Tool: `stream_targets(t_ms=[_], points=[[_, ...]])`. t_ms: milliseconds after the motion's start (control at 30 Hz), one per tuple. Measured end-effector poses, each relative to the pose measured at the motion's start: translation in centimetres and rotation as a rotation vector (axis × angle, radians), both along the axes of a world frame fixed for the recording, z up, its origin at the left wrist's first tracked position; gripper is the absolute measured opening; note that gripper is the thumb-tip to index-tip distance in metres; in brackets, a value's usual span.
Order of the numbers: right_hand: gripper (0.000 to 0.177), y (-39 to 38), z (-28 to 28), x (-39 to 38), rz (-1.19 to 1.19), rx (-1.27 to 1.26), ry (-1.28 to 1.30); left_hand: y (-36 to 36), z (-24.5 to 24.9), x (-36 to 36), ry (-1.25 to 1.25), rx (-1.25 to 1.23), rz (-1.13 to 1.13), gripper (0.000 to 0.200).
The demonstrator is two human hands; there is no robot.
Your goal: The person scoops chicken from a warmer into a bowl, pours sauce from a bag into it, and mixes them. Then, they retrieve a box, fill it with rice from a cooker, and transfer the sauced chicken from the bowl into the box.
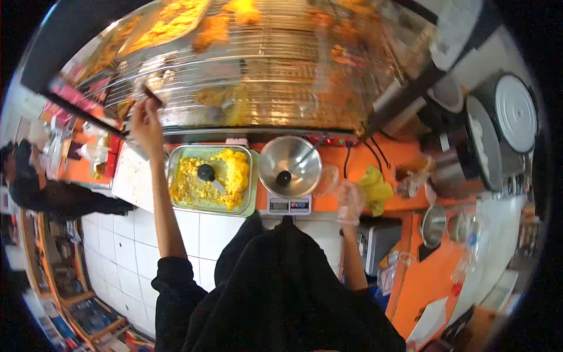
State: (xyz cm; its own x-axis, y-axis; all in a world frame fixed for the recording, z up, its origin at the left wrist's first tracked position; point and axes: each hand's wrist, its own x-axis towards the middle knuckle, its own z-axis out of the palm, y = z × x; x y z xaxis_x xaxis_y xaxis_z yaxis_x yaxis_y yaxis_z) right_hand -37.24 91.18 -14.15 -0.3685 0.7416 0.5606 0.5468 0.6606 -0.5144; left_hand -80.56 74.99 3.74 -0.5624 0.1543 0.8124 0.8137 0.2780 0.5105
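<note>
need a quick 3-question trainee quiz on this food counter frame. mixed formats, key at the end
1. Fill the blank: the left hand is raised to the front edge of the wire ____ overhead.
2. Which hand wears a clear glove? A: left hand. B: right hand. C: both.
3. True or false: the metal bowl on the scale is heaped with yellow food.

Key
1. rack: the wire rack with fried pieces on it.
2. B
3. False: the yellow food lies in the tray beside the scale.
</note>
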Motion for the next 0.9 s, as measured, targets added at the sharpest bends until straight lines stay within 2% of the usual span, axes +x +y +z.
stream_targets(t_ms=[33, 100, 167, 200, 233, 267, 300, 367, 400, 467, 500, 533, 567, 633, 667, 700, 733, 833, 900], points=[[0.018, 1.2, -0.5, 0.6, 0.013, -0.036, 0.077, 0.2, -0.2, 0.3, -0.183, 0.065, -0.094, 0.018], [0.022, 2.4, 2.2, 0.4, -0.004, -0.137, 0.281, 0.7, 0.0, 1.9, -0.262, 0.054, 0.049, 0.022], [0.02, 3.3, 5.9, -0.5, -0.011, -0.081, 0.304, 1.3, -1.1, 1.5, -0.314, 0.145, -0.129, 0.024], [0.019, 3.3, 7.9, -1.6, 0.045, -0.076, 0.347, 1.6, -0.8, 2.2, -0.252, 0.092, -0.073, 0.023], [0.019, 3.0, 10.0, -2.6, 0.096, -0.069, 0.389, 1.9, 0.1, 3.6, -0.352, 0.162, -0.178, 0.023], [0.018, 2.6, 12.2, -3.6, 0.143, -0.06, 0.43, 2.3, 0.3, 4.4, -0.413, 0.187, -0.157, 0.023], [0.017, 1.4, 14.8, -5.1, 0.22, -0.051, 0.417, 2.2, -1.2, 3.4, -0.43, 0.001, -0.061, 0.021], [0.014, -1.6, 20.0, -9.3, 0.369, -0.024, 0.387, 2.8, -1.3, 4.1, -0.41, 0.197, -0.265, 0.017], [0.01, -2.2, 21.3, -11.6, 0.545, 0.114, 0.351, 2.9, -1.7, 3.7, -0.388, 0.251, -0.334, 0.016], [0.01, -6.2, 25.7, -16.7, 0.703, 0.15, 0.161, 2.4, -2.6, 2.4, -0.433, 0.191, -0.495, 0.014], [0.014, -7.5, 27.1, -19.9, 0.853, 0.169, 0.132, 2.0, -2.4, 2.2, -0.462, 0.206, -0.563, 0.013], [0.019, -8.8, 28.5, -23.5, 1.0, 0.188, 0.1, 0.9, -1.8, 1.7, -0.469, 0.089, -0.595, 0.014], [0.025, -10.5, 29.9, -27.6, 1.044, 0.191, 0.065, -0.8, 0.1, 1.4, -0.369, 0.024, -0.667, 0.016], [0.032, -13.2, 32.7, -36.2, 1.125, 0.202, -0.01, -3.6, -1.2, -1.5, -0.313, -0.008, -0.919, 0.019], [0.032, -13.8, 33.3, -40.3, 1.141, 0.217, -0.037, -5.1, -0.6, -2.5, -0.244, -0.049, -0.902, 0.019], [0.032, -14.2, 34.0, -44.7, 1.129, 0.225, -0.071, -6.4, -1.0, -4.3, -0.548, -0.228, -1.104, 0.02], [0.032, -14.1, 34.5, -49.1, 1.068, 0.239, -0.109, -8.4, -0.8, -6.4, -0.465, -0.366, -1.14, 0.02], [0.033, -12.7, 34.6, -59.3, 0.865, 0.239, -0.217, -14.4, -0.8, -12.1, -0.555, -0.484, -1.172, 0.021], [0.033, -11.7, 34.4, -63.3, 0.76, 0.21, -0.277, -17.1, -0.5, -15.5, -0.601, -0.397, -1.088, 0.021]])
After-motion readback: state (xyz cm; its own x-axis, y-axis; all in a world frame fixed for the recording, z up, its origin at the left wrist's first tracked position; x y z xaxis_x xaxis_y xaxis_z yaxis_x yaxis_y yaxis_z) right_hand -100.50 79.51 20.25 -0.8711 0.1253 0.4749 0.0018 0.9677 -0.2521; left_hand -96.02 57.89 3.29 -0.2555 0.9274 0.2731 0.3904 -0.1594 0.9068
